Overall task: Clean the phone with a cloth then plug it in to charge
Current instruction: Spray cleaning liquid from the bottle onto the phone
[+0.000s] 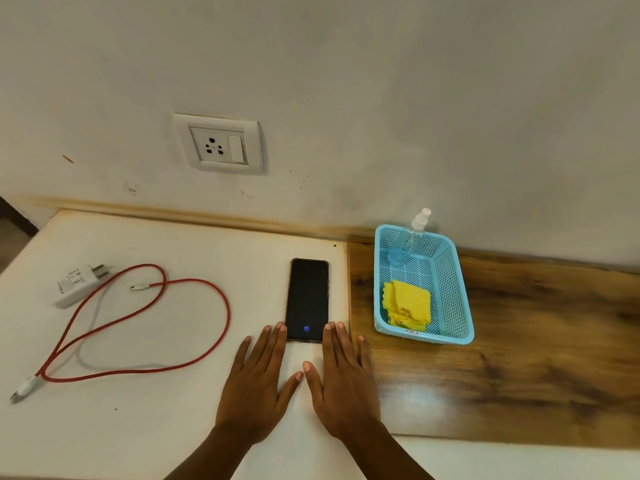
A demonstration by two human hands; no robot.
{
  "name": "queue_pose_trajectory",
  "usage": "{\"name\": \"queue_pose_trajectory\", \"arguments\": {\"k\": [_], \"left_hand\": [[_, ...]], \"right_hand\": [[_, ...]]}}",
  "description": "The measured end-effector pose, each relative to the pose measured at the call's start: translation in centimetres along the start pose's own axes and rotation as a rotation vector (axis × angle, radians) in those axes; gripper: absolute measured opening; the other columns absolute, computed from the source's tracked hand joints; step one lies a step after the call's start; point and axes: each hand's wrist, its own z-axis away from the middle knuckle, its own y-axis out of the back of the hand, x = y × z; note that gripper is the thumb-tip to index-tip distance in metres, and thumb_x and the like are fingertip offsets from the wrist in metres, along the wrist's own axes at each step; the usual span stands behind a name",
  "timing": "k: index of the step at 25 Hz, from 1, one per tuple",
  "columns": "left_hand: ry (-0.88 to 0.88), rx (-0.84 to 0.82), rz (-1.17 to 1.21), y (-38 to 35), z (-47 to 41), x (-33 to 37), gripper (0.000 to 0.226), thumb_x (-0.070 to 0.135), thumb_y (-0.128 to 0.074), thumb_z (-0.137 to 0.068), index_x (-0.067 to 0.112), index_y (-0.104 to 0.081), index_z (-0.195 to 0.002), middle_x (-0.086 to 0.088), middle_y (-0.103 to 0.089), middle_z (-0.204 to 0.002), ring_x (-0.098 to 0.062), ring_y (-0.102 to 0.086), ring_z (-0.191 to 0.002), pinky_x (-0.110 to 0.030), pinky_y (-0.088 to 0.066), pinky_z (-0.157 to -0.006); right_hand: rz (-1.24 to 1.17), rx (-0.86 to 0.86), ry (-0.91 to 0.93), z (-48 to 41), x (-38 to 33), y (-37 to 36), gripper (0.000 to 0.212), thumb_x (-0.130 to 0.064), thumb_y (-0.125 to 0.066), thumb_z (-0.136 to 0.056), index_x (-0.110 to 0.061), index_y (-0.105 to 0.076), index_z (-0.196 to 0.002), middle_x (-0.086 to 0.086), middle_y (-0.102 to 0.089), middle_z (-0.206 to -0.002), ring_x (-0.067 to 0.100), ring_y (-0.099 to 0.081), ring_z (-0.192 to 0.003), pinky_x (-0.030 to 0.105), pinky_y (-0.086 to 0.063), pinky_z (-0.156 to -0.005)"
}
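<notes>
A black phone [308,299] lies face up on the white table, a small blue icon glowing near its lower end. My left hand [258,382] rests flat and open just left of the phone's near end, fingertips beside its edge. My right hand [343,379] lies flat and open on the other side, fingertips at the phone's lower right corner. A folded yellow cloth [408,303] sits in a blue basket [465,306] to the right. A white charger adapter [78,284] and a red cable [194,355] lie on the left. A wall socket [218,145] is above.
A clear spray bottle [414,233] stands in the far end of the basket. The basket sits on a wooden board [536,358] to the right of the white table [156,427]. The wall runs along the table's far edge.
</notes>
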Motion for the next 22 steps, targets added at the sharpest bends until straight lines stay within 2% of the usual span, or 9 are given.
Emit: {"name": "queue_pose_trajectory", "arguments": {"k": [4, 7, 10, 13, 16, 18, 19, 21, 22], "left_hand": [[0.011, 0.03, 0.058, 0.1, -0.2, -0.1, 0.074, 0.061, -0.014, -0.09, 0.011, -0.04, -0.138, -0.007, -0.045, -0.143, -0.026, -0.04, -0.131, -0.031, -0.001, -0.111], [0.009, 0.056, 0.089, 0.2, -0.2, 0.0, 0.076, 0.063, -0.015, -0.089, 0.009, -0.039, -0.138, -0.009, -0.044, -0.144, -0.029, -0.039, -0.131, -0.032, 0.003, -0.111], [0.01, 0.08, 0.094, 0.2, -0.2, -0.1, 0.076, 0.063, -0.016, -0.089, 0.008, -0.038, -0.138, -0.01, -0.043, -0.144, -0.029, -0.035, -0.131, -0.031, 0.004, -0.111], [0.018, 0.077, 0.104, 0.1, -0.2, -0.1, 0.078, 0.064, -0.016, -0.089, 0.007, -0.04, -0.137, -0.01, -0.044, -0.143, -0.028, -0.035, -0.131, -0.029, 0.003, -0.111], [0.019, 0.067, 0.135, 0.0, -0.2, -0.1, 0.078, 0.064, -0.017, -0.088, 0.008, -0.037, -0.138, -0.009, -0.042, -0.144, -0.027, -0.033, -0.132, -0.029, 0.004, -0.111], [0.017, 0.068, 0.142, 0.0, -0.2, -0.1, 0.079, 0.065, -0.017, -0.087, 0.009, -0.036, -0.139, -0.008, -0.041, -0.145, -0.026, -0.033, -0.132, -0.029, 0.004, -0.111], [0.018, 0.063, 0.149, 0.0, -0.3, -0.1, 0.078, 0.065, -0.017, -0.087, 0.009, -0.036, -0.139, -0.008, -0.042, -0.145, -0.025, -0.033, -0.132, -0.029, 0.004, -0.111], [0.024, 0.068, 0.178, 0.0, -0.4, 0.0, 0.079, 0.066, -0.016, -0.087, 0.01, -0.035, -0.14, -0.006, -0.037, -0.146, -0.024, -0.03, -0.133, -0.028, 0.007, -0.111], [0.026, 0.083, 0.193, -0.2, -0.5, 0.0, 0.081, 0.068, -0.014, -0.085, 0.012, -0.029, -0.142, -0.003, -0.029, -0.149, -0.023, -0.025, -0.135, -0.026, 0.01, -0.111]], "right_hand": [[-0.034, 0.005, 0.01, -0.1, 0.1, -0.2, 0.085, -0.07, 0.024, -0.068, -0.025, 0.026, -0.14, -0.004, 0.017, -0.159, 0.019, 0.028, -0.139, 0.037, 0.033, -0.104], [-0.024, 0.114, 0.022, 0.1, -0.1, 0.0, 0.085, -0.067, 0.012, -0.081, -0.02, -0.006, -0.149, 0.001, -0.01, -0.159, 0.024, -0.001, -0.145, 0.038, 0.02, -0.109], [-0.015, 0.079, -0.005, 0.4, -0.5, 0.6, 0.08, -0.063, 0.002, -0.088, -0.019, -0.032, -0.145, 0.002, -0.034, -0.152, 0.024, -0.027, -0.141, 0.041, 0.005, -0.111], [0.013, 0.117, 0.019, 0.2, -0.5, 0.7, 0.082, -0.066, 0.005, -0.084, -0.022, -0.021, -0.148, 0.0, -0.022, -0.156, 0.024, -0.014, -0.144, 0.04, 0.015, -0.11], [0.022, 0.053, -0.033, 0.7, -0.9, 1.0, 0.08, -0.061, 0.004, -0.089, -0.019, -0.04, -0.142, 0.001, -0.042, -0.148, 0.023, -0.036, -0.137, 0.042, 0.003, -0.11], [0.009, 0.064, 0.001, 0.7, -0.8, 1.2, 0.084, -0.061, 0.011, -0.086, -0.021, -0.031, -0.146, 0.001, -0.032, -0.153, 0.024, -0.026, -0.142, 0.04, 0.01, -0.11], [0.015, 0.05, 0.002, 0.5, -0.8, 1.5, 0.083, -0.059, 0.012, -0.087, -0.02, -0.035, -0.144, 0.002, -0.036, -0.151, 0.024, -0.03, -0.14, 0.039, 0.01, -0.11], [0.014, 0.126, -0.025, 0.5, -0.9, 1.9, 0.074, -0.051, 0.002, -0.094, -0.018, -0.049, -0.136, 0.003, -0.047, -0.144, 0.022, -0.046, -0.132, 0.037, 0.005, -0.111], [-0.011, 0.136, -0.006, 0.4, -0.8, 2.3, 0.063, -0.047, -0.008, -0.097, -0.016, -0.044, -0.139, 0.005, -0.04, -0.148, 0.023, -0.042, -0.135, 0.037, 0.005, -0.114]]}}
